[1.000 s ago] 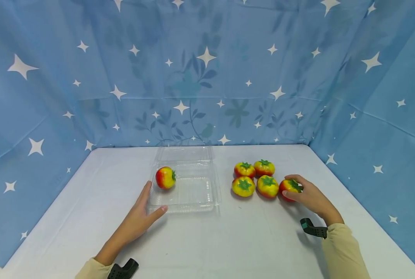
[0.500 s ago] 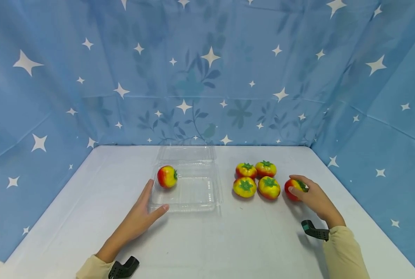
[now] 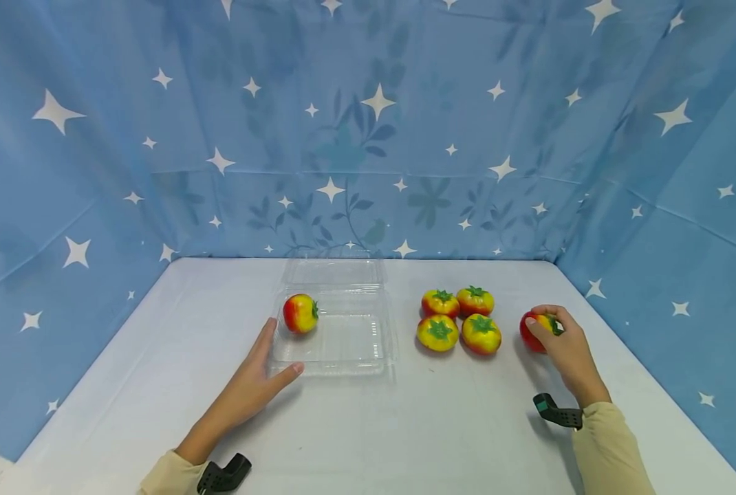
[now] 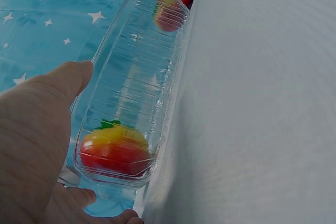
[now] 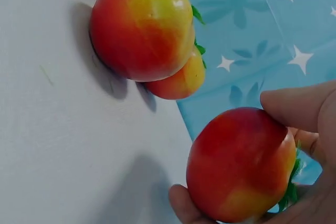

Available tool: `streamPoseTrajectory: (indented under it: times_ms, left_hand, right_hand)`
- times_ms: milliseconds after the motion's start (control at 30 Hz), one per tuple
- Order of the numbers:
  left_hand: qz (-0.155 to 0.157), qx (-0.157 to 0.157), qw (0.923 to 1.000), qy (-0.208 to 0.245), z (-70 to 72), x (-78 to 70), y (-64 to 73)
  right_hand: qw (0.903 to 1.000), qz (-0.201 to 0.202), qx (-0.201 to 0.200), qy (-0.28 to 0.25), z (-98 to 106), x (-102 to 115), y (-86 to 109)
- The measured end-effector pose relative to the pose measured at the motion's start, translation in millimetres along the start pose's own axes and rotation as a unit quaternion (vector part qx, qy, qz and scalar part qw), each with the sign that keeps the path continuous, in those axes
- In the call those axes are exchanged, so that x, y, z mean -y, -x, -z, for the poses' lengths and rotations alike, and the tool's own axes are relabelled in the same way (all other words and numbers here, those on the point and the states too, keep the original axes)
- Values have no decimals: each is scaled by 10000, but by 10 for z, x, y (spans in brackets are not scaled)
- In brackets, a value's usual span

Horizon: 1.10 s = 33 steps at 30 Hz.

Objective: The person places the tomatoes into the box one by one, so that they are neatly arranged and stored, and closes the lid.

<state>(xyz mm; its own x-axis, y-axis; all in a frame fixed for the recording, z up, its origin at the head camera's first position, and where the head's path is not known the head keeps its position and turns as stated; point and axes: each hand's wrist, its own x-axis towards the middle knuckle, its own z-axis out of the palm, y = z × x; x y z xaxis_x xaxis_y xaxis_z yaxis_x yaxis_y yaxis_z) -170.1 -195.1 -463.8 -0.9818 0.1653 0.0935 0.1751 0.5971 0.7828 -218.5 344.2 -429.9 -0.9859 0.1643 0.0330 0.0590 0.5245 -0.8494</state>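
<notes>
My right hand [image 3: 571,347] grips a red-and-yellow tomato [image 5: 239,163] with a green leafy top, thumb on one side and fingertips on the other. In the right wrist view it is held close over the table, tilted with its leaves toward the palm. My left hand [image 3: 253,379] lies with spread, fairly straight fingers at the near left corner of a clear plastic clamshell box [image 3: 343,369]; its thumb is at the box's rim in the left wrist view. One tomato [image 3: 300,313] lies on its side inside the box, at the left, leaves pointing right.
Several more tomatoes [image 3: 481,334] stand in a cluster, leaves up, between the box and my right hand. The box's clear lid [image 3: 333,271] is folded back behind it. A blue star-patterned curtain [image 3: 368,151] borders the white table [image 3: 405,433] behind and at the sides.
My right hand has moved right with the tomato, away from the cluster, and has turned it slightly. The left hand stays at the box. The head view has shifted slightly.
</notes>
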Motion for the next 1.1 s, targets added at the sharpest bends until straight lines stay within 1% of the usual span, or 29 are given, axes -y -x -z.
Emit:
streamPoseTrajectory:
  times_ms: [133, 267, 400, 500, 700, 833, 933, 1100]
  left_hand:
    - [-62, -36, 10000, 18, 6, 5, -12]
    - [-40, -32, 9999, 100, 1, -9, -23]
    - [52, -3, 9998, 178, -11, -20, -16]
    - [58, -10, 9998, 207, -13, -27, -7]
    - [68, -25, 9999, 109, 2, -35, 5]
    - [50, -16, 9999, 165, 3, -30, 1]
    - [42, 13, 9998, 197, -5, -21, -2]
    - [30, -4, 9998, 171, -13, -10, -2]
  right_hand:
    - [9998, 182, -22, 21, 1, 82, -13]
    - [9995, 284, 96, 92, 1, 203, -25]
    - [9989, 331, 330, 67, -43, 359, -35]
    - [9977, 432, 516, 34, -103, 496, -43]
    - [9941, 670, 858, 15, -212, 746, -45]
    - [9914, 894, 939, -165, -318, 915, -51]
    - [9891, 1057, 1005, -222, -434, 1040, -53]
    - [9864, 1086, 1161, -423, -668, 1255, -48]
